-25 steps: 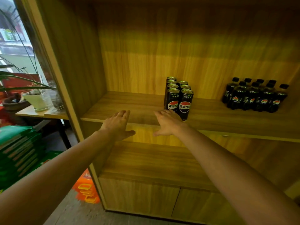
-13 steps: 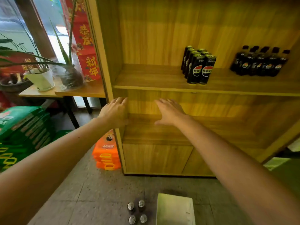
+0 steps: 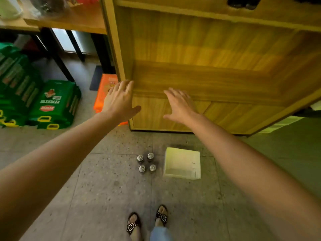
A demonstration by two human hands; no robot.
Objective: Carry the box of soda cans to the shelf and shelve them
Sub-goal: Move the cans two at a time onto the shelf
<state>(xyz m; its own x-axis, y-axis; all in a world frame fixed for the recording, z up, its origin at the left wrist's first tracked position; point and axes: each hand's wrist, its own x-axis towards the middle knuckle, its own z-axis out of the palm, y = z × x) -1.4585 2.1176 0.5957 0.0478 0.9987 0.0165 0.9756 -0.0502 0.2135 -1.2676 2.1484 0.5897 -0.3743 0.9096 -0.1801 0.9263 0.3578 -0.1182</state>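
Four cans (image 3: 146, 163) stood upright in a tight two-by-two cluster on the floor (image 3: 107, 188) at lower centre of the frame, their round silver tops and pull tabs facing up, with the box (image 3: 182, 163) just to their right and apart from them. The box was pale, square and open-topped, with thin straight walls, and looked empty. Both hands were empty with fingers spread: the left hand (image 3: 119, 100) hung at centre left before the shelf unit's (image 3: 208, 54) edge, the right hand (image 3: 180, 105) at centre before its lower door, neither touching a can. Judging by their look, the cans were probably full, so each would be fairly heavy for its size, rigid along the side wall yet easily dented if squeezed or dropped, and smooth enough to slip; a wrap around the mid-body seemed the sound grip, perhaps two per hand. The box looked light and somewhat flimsy. The shelf unit was glossy yellow wood-grain laminate; the floor was speckled grey stone tile. Green packs (image 3: 52, 103) lay stacked at left.
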